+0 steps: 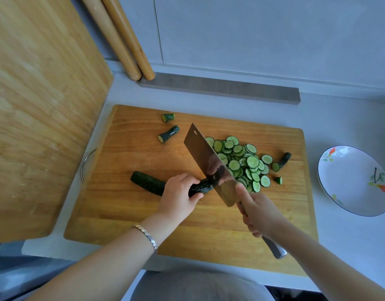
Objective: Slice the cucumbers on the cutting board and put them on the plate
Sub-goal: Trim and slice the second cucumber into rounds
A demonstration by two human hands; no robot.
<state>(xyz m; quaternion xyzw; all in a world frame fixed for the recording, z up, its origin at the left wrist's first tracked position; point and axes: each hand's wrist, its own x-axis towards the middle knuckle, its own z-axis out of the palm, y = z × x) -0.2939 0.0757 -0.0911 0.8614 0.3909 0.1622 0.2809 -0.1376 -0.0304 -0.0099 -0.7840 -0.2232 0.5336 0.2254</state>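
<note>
Head view: a person slices a cucumber (147, 182) on a wooden board (143, 213). The left hand (178, 192) is curled over the cucumber just beside its cut end, with the thumb on the near side. The right hand (258, 213) is wrapped round the handle of a broad knife (208, 161), one finger reaching up to the blade's heel. The blade meets the cucumber at that cut end and leans a little.

A heap of slices (245, 161) lies on the board to the right of the blade, and stubs (168, 134) lie near the far edge. The plate (350, 181) stands on the desk (339, 246) right of the board, well apart from the slices and holding none.

Slicing looks to be the step in hand, with a good length left uncut. Done well, it likely calls for tucked fingertips, the knuckles guiding the blade's flat and the edge brought upright so the rounds come even. The left hand would creep toward the far end after each cut. The round cucumber may roll, so firm downward pressure seems wise. The broad blade could later carry slices to the plate.
</note>
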